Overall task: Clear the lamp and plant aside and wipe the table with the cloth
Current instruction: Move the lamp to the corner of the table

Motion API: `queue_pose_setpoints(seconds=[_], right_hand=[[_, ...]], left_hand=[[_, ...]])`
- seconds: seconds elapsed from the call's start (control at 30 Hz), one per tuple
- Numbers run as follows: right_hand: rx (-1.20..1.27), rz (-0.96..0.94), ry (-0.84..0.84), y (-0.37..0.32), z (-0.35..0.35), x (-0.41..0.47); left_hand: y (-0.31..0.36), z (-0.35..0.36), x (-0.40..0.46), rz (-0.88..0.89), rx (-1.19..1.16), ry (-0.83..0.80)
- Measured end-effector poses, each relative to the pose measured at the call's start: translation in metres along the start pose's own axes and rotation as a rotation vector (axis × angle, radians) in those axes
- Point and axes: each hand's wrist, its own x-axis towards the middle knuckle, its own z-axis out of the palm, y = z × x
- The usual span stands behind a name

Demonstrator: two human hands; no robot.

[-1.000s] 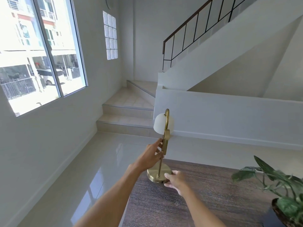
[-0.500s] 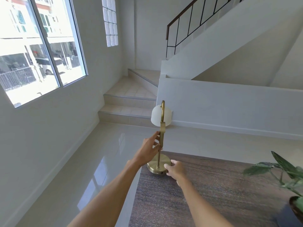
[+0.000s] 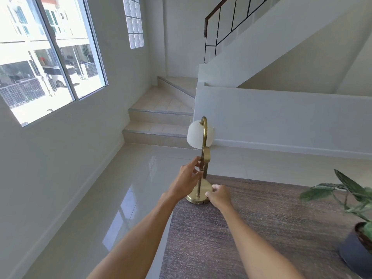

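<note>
**Both hands on the brass lamp at the table corner**

The dark wood-grain table [image 3: 251, 228] fills the lower right part of the view, and its far left corner is near the middle of the picture. Around it lies a glossy pale tiled floor [image 3: 96, 198]. Behind it is a tiled staircase [image 3: 161, 117] with a white half-wall and a black railing, and a large window [image 3: 46, 57] is on the left wall.

At the right edge of the table stands a dark round pot [image 3: 354, 252]. It holds a green leafy plant [image 3: 346, 190], and some dark soil shows at the rim. The pot is cut by the frame edge, so only a part of it is visible. It stands well apart from the lamp.

The brass table lamp [image 3: 203, 158] stands upright on the far left corner of the table, with its round base on the wood. Its curved stem carries a white dome shade at the top.

The left hand [image 3: 186, 179] is curled around the thin stem, at the middle of its height, with the fingertips pinching it. The right hand [image 3: 218, 196] holds the right edge of the round base, with the fingers bent over the rim.
</note>
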Motion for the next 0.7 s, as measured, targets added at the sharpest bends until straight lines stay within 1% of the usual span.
queue_pose_setpoints(seconds=[0.23, 0.53, 0.7], right_hand=[[0.053, 0.027, -0.021, 0.007, 0.003, -0.006], [0.036, 0.031, -0.035, 0.005, 0.002, -0.012], [0.028, 0.019, -0.125, 0.01, -0.005, -0.01]], left_hand=[[-0.004, 0.004, -0.007, -0.002, 0.006, 0.0], [-0.012, 0.005, -0.008, -0.094, -0.032, 0.101], [-0.012, 0.011, -0.014, -0.142, -0.034, 0.137]])
